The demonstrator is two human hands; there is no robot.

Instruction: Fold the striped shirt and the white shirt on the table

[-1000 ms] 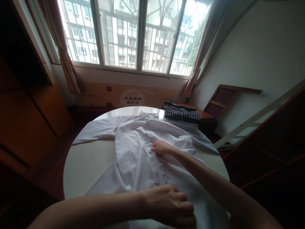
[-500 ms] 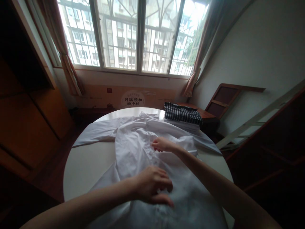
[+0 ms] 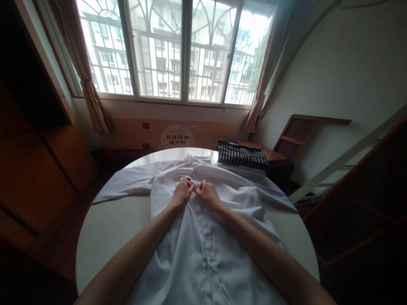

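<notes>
A white button-up shirt [image 3: 203,250] lies spread front-up on a round white table [image 3: 108,228], collar toward the window and one sleeve stretched out to the left. My left hand [image 3: 182,191] and my right hand [image 3: 205,191] meet on the shirt's upper chest. Both pinch the button placket there with their fingertips, the hands almost touching each other. Both forearms rest across the lower part of the shirt.
A folded dark striped garment [image 3: 241,154] sits on a pale folded stack at the table's far right. Behind it stands a wooden side table [image 3: 270,156]. A wooden cabinet [image 3: 34,161] fills the left side. A window with curtains spans the back wall.
My left hand moved from the shirt's lower hem up to the chest beside my right hand. My right hand shifted slightly left and up. The shirt front now lies flatter and centred.
</notes>
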